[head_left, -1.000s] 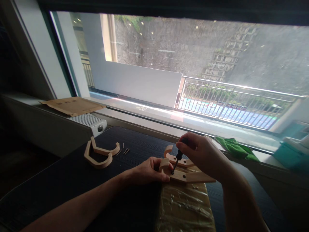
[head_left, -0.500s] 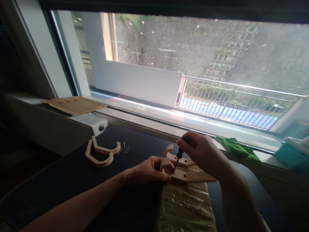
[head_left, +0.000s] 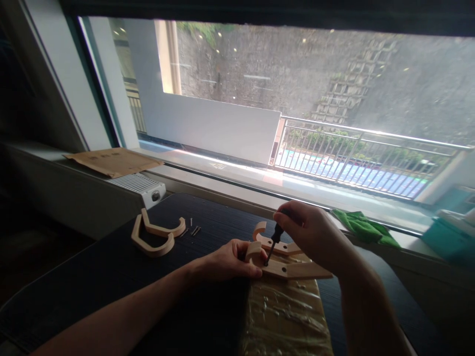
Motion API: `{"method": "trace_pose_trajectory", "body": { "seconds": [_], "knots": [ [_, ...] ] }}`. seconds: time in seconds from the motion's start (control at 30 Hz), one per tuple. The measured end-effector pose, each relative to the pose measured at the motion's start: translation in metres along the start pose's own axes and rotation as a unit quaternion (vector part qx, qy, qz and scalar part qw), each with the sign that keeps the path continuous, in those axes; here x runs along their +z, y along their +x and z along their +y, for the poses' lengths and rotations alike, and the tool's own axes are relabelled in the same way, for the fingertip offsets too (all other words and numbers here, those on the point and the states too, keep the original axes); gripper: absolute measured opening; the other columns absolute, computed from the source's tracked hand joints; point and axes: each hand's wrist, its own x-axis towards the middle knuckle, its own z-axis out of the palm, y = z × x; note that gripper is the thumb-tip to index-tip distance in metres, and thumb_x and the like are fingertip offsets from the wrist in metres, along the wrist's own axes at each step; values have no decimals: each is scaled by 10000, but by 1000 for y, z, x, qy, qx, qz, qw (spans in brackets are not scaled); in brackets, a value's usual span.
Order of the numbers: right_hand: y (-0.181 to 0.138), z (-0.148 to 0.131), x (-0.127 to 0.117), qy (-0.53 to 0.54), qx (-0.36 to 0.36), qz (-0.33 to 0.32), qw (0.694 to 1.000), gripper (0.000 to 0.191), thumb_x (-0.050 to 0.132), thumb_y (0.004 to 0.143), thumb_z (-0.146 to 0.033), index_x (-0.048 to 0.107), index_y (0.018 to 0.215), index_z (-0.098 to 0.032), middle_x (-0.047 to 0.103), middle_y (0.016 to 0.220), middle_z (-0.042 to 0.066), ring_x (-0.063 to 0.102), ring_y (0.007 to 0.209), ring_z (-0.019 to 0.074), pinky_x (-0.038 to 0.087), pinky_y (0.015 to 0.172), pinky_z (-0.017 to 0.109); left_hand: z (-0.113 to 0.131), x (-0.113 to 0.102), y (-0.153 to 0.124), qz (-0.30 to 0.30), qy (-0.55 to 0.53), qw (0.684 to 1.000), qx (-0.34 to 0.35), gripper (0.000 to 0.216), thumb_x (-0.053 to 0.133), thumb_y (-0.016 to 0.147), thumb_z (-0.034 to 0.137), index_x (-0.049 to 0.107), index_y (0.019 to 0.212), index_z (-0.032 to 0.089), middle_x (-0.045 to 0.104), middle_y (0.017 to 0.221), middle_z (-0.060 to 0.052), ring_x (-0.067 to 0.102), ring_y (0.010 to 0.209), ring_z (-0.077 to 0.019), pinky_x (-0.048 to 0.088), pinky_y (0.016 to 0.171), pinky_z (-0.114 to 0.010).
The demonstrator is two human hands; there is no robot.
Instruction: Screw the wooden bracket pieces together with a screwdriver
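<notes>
My right hand (head_left: 306, 227) is closed around the black handle of a screwdriver (head_left: 275, 236). Its shaft slants down, and the tip meets a hole near the curled end of a wooden hook (head_left: 306, 270). With fingers and thumb, my left hand (head_left: 239, 259) grips that curled end. A second dark hole shows further along the hook. Beneath it lies a long block wrapped in shiny brown tape (head_left: 287, 311). Just behind, another wooden hook (head_left: 274, 244) with dark holes rests on the same block, partly hidden by my right hand.
Two more wooden hooks (head_left: 154, 251) lie on the dark table (head_left: 208, 212) at the left, with several screws (head_left: 195, 231) beside them. A brown paper envelope (head_left: 113, 160) rests on the sill unit. At the right are a green cloth (head_left: 365, 227) and a teal box (head_left: 447, 235).
My right hand has shifted very slightly on the screwdriver handle. The hooks, block and left hand stay practically in place.
</notes>
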Motion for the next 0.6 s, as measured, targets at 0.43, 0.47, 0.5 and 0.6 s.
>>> {"method": "trace_pose_trajectory", "body": {
  "seconds": [0.43,0.47,0.5,0.6],
  "knots": [
    [3,5,3,65,8,-6,998,229,499,809,-405,605,847,-206,593,628,-17,499,539,108,375,486,226,-5,0,1,-9,-34,999,18,341,787,581,120,673,901,145,662,836,10,579,725,-97,423,703,-208],
    [4,8,5,73,16,-6,997,246,488,813,-423,589,839,-201,574,608,-20,489,529,109,371,476,227,-5,0,1,-8,-38,999,19,359,792,573,122,672,910,147,666,856,4,585,741,-106,426,711,-215],
    [6,10,6,79,23,-8,997,261,472,820,-438,575,836,-199,555,588,-25,482,518,109,366,468,228,-6,0,1,-7,-39,999,19,370,796,566,126,673,915,147,669,863,1,588,741,-110,428,714,-220],
    [5,11,6,78,28,-16,996,256,456,828,-449,555,848,-214,551,578,-36,467,507,106,358,464,228,-6,-1,2,2,-31,999,11,364,803,557,143,678,899,139,674,823,5,587,681,-98,431,694,-222]
  ]
}}
